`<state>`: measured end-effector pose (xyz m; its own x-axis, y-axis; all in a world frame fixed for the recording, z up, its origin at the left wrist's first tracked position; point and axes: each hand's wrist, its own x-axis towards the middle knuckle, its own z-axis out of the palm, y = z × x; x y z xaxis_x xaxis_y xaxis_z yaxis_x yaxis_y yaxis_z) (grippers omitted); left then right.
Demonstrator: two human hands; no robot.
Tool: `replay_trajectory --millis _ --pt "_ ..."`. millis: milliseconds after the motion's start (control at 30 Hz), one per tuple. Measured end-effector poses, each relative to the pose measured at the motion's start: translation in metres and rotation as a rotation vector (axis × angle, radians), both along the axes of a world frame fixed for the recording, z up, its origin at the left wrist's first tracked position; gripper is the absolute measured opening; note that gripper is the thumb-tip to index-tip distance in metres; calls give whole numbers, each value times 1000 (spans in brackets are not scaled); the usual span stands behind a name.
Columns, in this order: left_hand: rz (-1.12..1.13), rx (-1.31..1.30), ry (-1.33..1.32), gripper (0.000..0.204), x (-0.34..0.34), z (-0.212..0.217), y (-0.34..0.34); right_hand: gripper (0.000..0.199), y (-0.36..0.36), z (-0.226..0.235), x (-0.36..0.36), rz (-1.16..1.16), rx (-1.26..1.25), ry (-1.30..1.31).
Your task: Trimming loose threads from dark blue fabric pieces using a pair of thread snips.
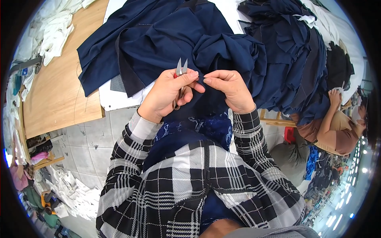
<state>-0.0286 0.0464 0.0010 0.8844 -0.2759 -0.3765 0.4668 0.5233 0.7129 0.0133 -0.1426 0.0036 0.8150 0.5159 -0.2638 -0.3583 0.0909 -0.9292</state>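
Observation:
My left hand grips a small pair of metal thread snips with a red handle, blades pointing up and away from me. My right hand pinches a fold of the navy blue garment just right of the snips. The thumbs of both hands nearly touch over the cloth. The garment spreads across the table ahead and hangs down toward my lap. My sleeves are black and white plaid.
A wooden table lies to the left with white fabric pieces on it. A tall pile of navy garments sits at right. A co-worker in a brown top sits beside that pile. White scraps litter the tiled floor.

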Motion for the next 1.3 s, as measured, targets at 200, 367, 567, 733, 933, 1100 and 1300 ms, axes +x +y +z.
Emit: replay_trajectory --millis 200,367,567,733,933,1100,1300 --pt "8 -50 22 18 1 1 1 11 -4 -7 4 45 69 -170" --pt "-8 -111 7 21 3 -3 8 13 2 0 -1 2 129 -56" --pt "8 6 -14 18 6 2 10 20 -1 9 1 99 2 -117" --pt "11 237 -121 18 7 8 10 27 2 13 6 211 17 -283" --pt "-75 558 -408 40 -11 39 20 31 4 11 6 143 10 -291" --pt "-139 624 -346 26 -8 37 16 34 7 14 4 102 1 -286" --pt "-164 591 -281 25 -3 32 13 41 7 18 2 104 -23 -287"
